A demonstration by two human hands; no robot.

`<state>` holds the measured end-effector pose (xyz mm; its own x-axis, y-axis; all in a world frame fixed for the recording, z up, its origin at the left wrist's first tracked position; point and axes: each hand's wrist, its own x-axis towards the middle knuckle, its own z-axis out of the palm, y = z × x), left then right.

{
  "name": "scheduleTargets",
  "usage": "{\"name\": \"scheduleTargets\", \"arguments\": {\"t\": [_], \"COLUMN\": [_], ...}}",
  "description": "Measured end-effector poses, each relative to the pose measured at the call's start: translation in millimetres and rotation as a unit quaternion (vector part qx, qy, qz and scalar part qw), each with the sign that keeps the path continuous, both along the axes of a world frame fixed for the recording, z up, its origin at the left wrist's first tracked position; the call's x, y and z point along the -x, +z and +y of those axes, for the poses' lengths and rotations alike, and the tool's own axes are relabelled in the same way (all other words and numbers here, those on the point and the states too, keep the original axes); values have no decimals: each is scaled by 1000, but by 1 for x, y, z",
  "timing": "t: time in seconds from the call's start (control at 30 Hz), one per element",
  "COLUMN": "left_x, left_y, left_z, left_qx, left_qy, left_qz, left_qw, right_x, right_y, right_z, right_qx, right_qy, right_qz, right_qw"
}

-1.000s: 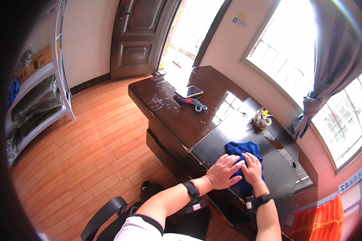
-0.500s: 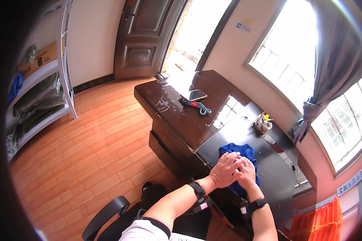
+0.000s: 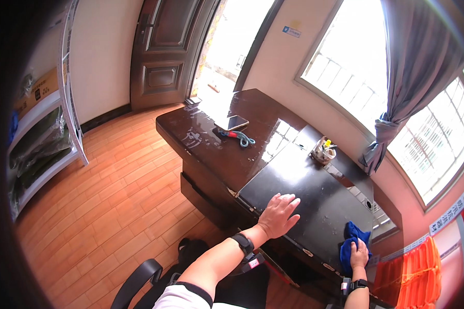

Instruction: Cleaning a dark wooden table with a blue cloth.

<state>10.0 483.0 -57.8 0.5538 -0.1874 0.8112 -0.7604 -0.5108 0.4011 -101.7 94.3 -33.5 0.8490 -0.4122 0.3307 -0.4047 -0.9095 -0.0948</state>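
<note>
A bunched blue cloth lies at the right end of the dark glossy desk. My right hand is closed on it and presses it against the desktop. My left hand is over the desk's near edge, fingers stretched out and apart, with nothing in it. Whether its palm touches the desk I cannot tell. Both wrists wear black bands.
On the far part of the desk are a phone, a blue-grey cord with a red part and a pen holder. Orange folded items stand at the right. A black chair armrest is at my left.
My right hand has moved right along the desk, taking the blue cloth with it. My left hand has come off the cloth and stays nearer the middle. The view has shifted slightly right.
</note>
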Motion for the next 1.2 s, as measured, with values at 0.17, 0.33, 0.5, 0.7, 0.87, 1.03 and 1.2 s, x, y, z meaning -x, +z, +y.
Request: {"name": "scheduleTargets", "arguments": {"t": [0.17,0.33,0.5,0.7,0.87,1.03,1.2], "left_x": [7,9,3,-2,8,10,13], "left_y": [3,4,5,-2,0,2,5], "left_z": [-5,0,-6,-1,4,0,7], "left_qx": [-59,-76,-66,-62,-150,-167,-164], "left_qy": [-5,23,32,-3,-53,-63,-85], "left_qz": [-32,-48,-50,25,39,62,72], "left_qw": [998,996,996,998,987,982,980], "right_x": [-20,-74,-104,-65,-49,-49,-50], "right_y": [0,3,-7,0,6,6,8], "right_z": [4,65,158,231,219,216,215], "right_qx": [14,61,88,81,47,51,50], "right_qy": [-140,-74,167,362,397,394,407], "right_qz": [36,43,-32,-9,-15,6,20], "right_qw": [989,994,981,929,917,918,912]}}
